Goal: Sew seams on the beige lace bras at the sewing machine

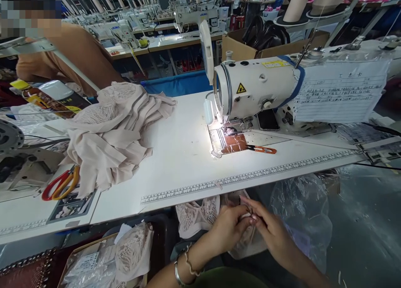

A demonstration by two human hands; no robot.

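Left hand, right hand pinch beige garment; background sewing machine reads "JUKI".

1 glow beneath the sewing machine bleached the tabletop nearby; the floor lay dimmer, edges looked stretched, and 1 corner was pixelated.

Shows pinkish beige with openwork patterning in the lace bra and the fabric pile. Runs white across the tabletop (black ruler ticks along its front edge). Pairs red with yellow-orange on the scissors, gives orange to the thread snips, and sets a black-bordered yellow triangle on the off-white sewing machine.
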